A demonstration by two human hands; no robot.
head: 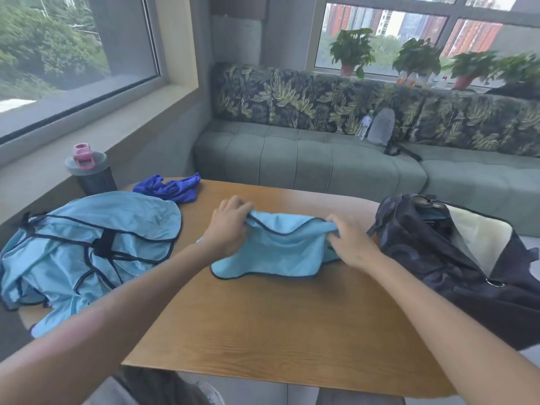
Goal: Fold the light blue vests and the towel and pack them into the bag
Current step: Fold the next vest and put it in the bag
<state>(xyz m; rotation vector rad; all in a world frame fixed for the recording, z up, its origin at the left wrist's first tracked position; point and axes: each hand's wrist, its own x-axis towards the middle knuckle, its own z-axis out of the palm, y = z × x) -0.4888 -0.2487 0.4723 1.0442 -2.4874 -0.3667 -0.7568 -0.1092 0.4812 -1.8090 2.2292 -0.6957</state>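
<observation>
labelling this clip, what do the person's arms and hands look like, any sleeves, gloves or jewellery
Both arms are bare up to the frame edge, with no sleeves in view. The left hand and right hand are bare too: no gloves, and no rings, watch or wristband visible on the sides that show.

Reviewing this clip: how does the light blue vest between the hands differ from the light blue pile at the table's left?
The vest being folded is a compact, doubled-over piece, gripped at its top edge by the left hand and right hand; the pile of vests lies loose, spread wide and rumpled, untouched. The folded vest sits mid-table near the open bag; the pile overhangs the table's left edge. Both are light blue with dark trim.
</observation>
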